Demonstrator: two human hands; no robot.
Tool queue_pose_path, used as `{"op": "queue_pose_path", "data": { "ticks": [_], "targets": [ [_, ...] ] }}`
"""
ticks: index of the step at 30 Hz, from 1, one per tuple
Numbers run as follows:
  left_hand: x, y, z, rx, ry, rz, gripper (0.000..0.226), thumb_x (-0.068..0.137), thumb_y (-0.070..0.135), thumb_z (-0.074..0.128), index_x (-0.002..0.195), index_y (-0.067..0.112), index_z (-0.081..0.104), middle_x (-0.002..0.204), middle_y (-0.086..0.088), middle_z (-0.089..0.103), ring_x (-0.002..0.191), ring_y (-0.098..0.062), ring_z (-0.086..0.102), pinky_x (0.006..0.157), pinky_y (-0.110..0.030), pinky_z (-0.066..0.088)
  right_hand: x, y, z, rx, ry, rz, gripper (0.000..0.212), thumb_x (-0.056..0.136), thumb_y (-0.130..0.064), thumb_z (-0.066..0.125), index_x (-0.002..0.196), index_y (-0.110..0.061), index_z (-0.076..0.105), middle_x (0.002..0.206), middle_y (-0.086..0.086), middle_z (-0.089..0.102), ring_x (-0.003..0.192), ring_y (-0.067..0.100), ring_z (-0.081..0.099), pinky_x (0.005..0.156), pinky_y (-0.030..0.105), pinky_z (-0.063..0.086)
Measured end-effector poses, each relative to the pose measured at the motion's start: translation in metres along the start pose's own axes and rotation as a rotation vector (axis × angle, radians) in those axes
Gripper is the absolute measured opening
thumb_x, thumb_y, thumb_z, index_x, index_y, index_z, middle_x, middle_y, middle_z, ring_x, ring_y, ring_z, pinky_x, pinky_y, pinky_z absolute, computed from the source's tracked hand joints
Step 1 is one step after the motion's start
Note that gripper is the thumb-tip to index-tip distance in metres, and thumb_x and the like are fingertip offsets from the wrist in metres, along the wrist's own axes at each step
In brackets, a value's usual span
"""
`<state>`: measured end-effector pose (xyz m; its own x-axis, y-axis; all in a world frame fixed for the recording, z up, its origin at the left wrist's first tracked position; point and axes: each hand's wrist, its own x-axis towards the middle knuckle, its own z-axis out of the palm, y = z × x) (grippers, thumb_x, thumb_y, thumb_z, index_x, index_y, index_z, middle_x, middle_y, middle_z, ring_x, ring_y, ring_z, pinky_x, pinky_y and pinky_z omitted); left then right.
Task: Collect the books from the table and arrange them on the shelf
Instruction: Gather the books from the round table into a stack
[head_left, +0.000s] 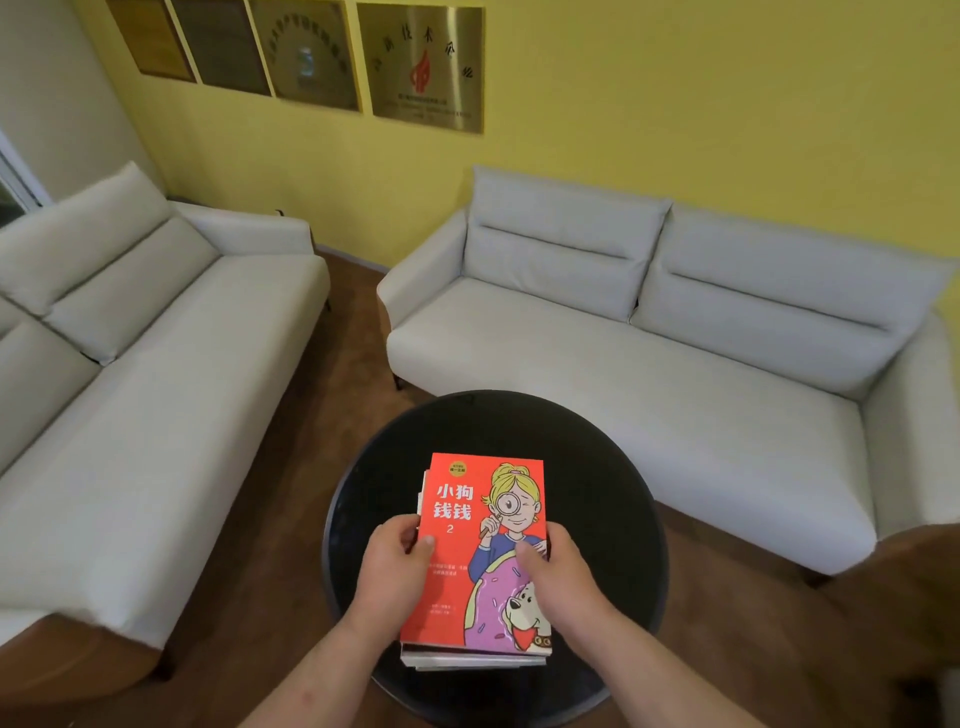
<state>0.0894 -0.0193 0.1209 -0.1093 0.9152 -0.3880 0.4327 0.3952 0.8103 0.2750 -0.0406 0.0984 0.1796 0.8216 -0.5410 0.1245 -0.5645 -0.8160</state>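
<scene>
Over the round black table (597, 493), the left hand (392, 561) grips the book stack (457, 499) at 9 o'clock, the right hand (558, 571) at 3 o'clock.

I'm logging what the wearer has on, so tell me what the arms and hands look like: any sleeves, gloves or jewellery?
The left forearm and right forearm are bare up to the frame's edge, with no sleeve in view. The left hand and right hand wear no gloves. No watch, bracelet or ring shows.
</scene>
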Motion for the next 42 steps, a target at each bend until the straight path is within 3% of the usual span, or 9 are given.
{"op": "queue_pose_path", "data": {
  "ticks": [3, 11, 18, 23, 29, 33, 37, 40, 42],
  "targets": [
    [0.003, -0.002, -0.002, -0.086, -0.109, -0.074, 0.036, 0.102, 0.029, 0.051, 0.136, 0.025, 0.043, 0.137, -0.001, 0.051, 0.109, -0.021, 0.064, 0.091, -0.04, 0.057, 0.003, 0.004, 0.0, -0.051, -0.014, 0.007, 0.028, 0.102, -0.039, 0.052, 0.13, -0.037, 0.048, 0.131, -0.002, 0.049, 0.1, 0.015, 0.071, 0.072, 0.027, 0.064],
    [0.009, -0.02, 0.002, -0.549, -0.359, -0.281, 0.051, 0.099, 0.035, 0.052, 0.145, 0.031, 0.031, 0.119, -0.01, 0.069, 0.098, -0.03, 0.074, 0.079, -0.046, 0.061, 0.002, 0.007, -0.003, 0.213, -0.171, 0.15, 0.034, 0.104, -0.038, 0.05, 0.137, -0.041, 0.041, 0.117, -0.001, 0.075, 0.101, 0.019, 0.076, 0.091, 0.044, 0.061],
    [0.018, -0.033, -0.005, -0.522, -0.473, -0.305, 0.068, 0.07, 0.057, 0.07, 0.128, 0.025, 0.053, 0.106, -0.008, 0.077, 0.096, -0.03, 0.075, 0.091, -0.052, 0.057, 0.002, 0.018, -0.004, 0.37, -0.184, 0.288, 0.04, 0.098, -0.042, 0.057, 0.13, -0.017, 0.055, 0.111, 0.013, 0.077, 0.101, 0.032, 0.075, 0.097, 0.05, 0.057],
    [0.02, -0.035, -0.011, -0.367, -0.496, -0.236, 0.12, 0.02, 0.088, 0.074, 0.122, 0.03, 0.053, 0.103, 0.001, 0.078, 0.092, -0.021, 0.077, 0.082, -0.041, 0.06, 0.004, 0.018, -0.005, 0.381, -0.189, 0.283, 0.051, 0.09, -0.047, 0.063, 0.131, -0.019, 0.053, 0.115, 0.012, 0.076, 0.106, 0.032, 0.074, 0.103, 0.053, 0.053],
    [0.017, -0.03, -0.011, -0.368, -0.464, -0.239, 0.119, 0.02, 0.087, 0.075, 0.121, 0.03, 0.052, 0.102, 0.001, 0.078, 0.091, -0.021, 0.077, 0.077, -0.039, 0.06, 0.006, 0.018, -0.007, 0.375, -0.215, 0.3, 0.04, 0.098, -0.041, 0.057, 0.131, -0.018, 0.052, 0.113, 0.012, 0.076, 0.103, 0.031, 0.075, 0.095, 0.047, 0.058],
    [0.013, -0.026, -0.009, -0.421, -0.411, -0.267, 0.096, 0.051, 0.075, 0.074, 0.129, 0.024, 0.05, 0.106, -0.003, 0.076, 0.088, -0.02, 0.077, 0.07, -0.034, 0.059, 0.014, 0.015, -0.008, 0.365, -0.234, 0.329, 0.046, 0.096, -0.038, 0.06, 0.135, -0.018, 0.05, 0.111, 0.014, 0.077, 0.1, 0.032, 0.075, 0.081, 0.042, 0.06],
    [0.013, -0.025, -0.007, -0.41, -0.416, -0.255, 0.11, 0.034, 0.085, 0.075, 0.123, 0.025, 0.054, 0.103, -0.001, 0.078, 0.091, -0.021, 0.077, 0.074, -0.035, 0.059, 0.018, 0.015, -0.011, 0.392, -0.3, 0.377, 0.056, 0.09, -0.048, 0.063, 0.138, -0.023, 0.048, 0.115, 0.013, 0.076, 0.103, 0.031, 0.075, 0.079, 0.042, 0.061],
    [0.014, -0.023, -0.002, -0.388, -0.42, -0.242, 0.113, 0.024, 0.085, 0.077, 0.119, 0.028, 0.054, 0.099, 0.004, 0.079, 0.091, -0.019, 0.077, 0.075, -0.035, 0.059, 0.02, 0.017, -0.017, 0.42, -0.331, 0.444, 0.07, 0.08, -0.057, 0.063, 0.137, -0.019, 0.052, 0.119, 0.016, 0.074, 0.109, 0.035, 0.072, 0.091, 0.048, 0.058],
    [0.011, -0.021, 0.005, -0.402, -0.439, -0.227, 0.091, 0.046, 0.08, 0.076, 0.119, 0.03, 0.054, 0.099, 0.006, 0.079, 0.092, -0.016, 0.076, 0.075, -0.033, 0.059, 0.023, 0.02, -0.026, 0.434, -0.335, 0.474, 0.069, 0.076, -0.057, 0.064, 0.129, -0.014, 0.06, 0.119, 0.019, 0.074, 0.112, 0.039, 0.07, 0.103, 0.054, 0.051]
  ]
}}
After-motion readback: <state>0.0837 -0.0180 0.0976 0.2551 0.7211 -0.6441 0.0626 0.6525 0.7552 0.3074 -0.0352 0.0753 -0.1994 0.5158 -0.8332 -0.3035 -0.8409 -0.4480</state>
